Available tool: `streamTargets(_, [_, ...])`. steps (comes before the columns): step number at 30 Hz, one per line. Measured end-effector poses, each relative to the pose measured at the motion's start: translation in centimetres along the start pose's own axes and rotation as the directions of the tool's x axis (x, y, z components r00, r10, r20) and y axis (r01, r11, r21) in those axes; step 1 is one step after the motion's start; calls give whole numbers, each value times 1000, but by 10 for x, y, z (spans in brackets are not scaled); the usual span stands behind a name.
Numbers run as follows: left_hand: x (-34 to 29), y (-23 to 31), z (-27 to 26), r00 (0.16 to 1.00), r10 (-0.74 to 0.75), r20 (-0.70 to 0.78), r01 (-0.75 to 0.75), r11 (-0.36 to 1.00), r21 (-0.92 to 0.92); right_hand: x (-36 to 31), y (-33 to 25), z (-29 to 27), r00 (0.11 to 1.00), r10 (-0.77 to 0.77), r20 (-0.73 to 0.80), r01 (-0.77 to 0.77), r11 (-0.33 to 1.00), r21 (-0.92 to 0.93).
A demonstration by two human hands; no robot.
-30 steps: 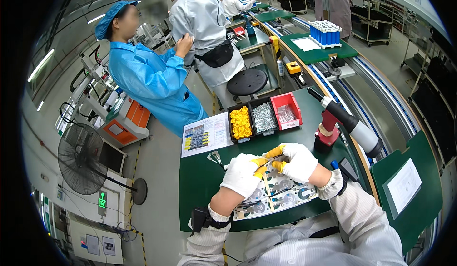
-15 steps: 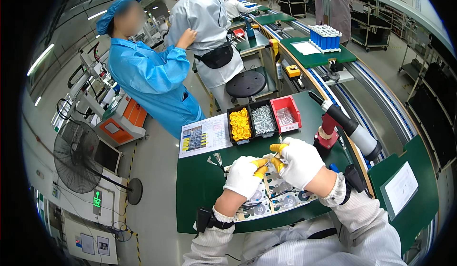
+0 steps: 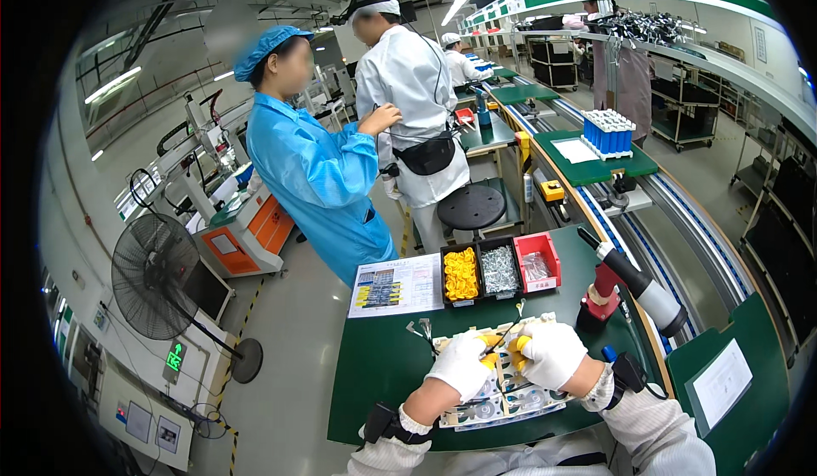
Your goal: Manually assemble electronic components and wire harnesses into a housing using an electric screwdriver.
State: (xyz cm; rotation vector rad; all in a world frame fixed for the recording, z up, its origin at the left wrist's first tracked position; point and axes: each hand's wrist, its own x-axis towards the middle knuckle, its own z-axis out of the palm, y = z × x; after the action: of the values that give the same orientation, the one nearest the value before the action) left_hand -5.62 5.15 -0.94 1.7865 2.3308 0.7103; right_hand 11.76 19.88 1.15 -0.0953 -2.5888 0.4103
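Note:
Both my hands wear white gloves with yellow fingertips. They work over a pale battery-pack frame (image 3: 536, 406) with round cells and dark wires, lying on the green table. My left hand (image 3: 462, 365) is closed in a pinch over its left half. Close beside it, my right hand (image 3: 551, 355) is closed too, its fingertips facing the left ones. Between them a thin black cable (image 3: 508, 331) rises, with a small pale end standing above the hands. Both hands seem to pinch this cable; the fingertips partly hide it. More white connectors (image 3: 420, 329) stick out at the frame's left corner.
Beyond the frame stand a bin of yellow parts (image 3: 460, 275), a bin of screws (image 3: 499, 272) and a red bin (image 3: 537, 263). A printed sheet (image 3: 395, 287) lies left of them. At right are a black-and-white tool (image 3: 638, 284) and the conveyor (image 3: 672, 246). Two people stand ahead.
The view has tilted up and shifted left, so the table sits lower and farther right. My hands remain close together over the frame; the cable's end now shows above them.

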Motion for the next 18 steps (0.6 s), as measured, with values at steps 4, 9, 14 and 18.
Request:
streamTargets(4, [4, 16, -15, 987, -108, 118, 123, 983, -135, -2, 9, 10, 999, 15, 29, -15, 1000, -3])
streamTargets(9, [4, 14, -6, 989, -135, 68, 142, 982, -124, -1, 5, 2, 1000, 18, 17, -19, 997, 80])
streamTargets(14, [3, 5, -6, 971, -220, 91, 238, 926, -293, 1, 2, -5, 1000, 0, 19, -2, 998, 58])
streamTargets(18, [6, 4, -10, 965, -190, 179, 240, 915, -324, 1, 3, -6, 987, -159, 12, 159, 986, -40])
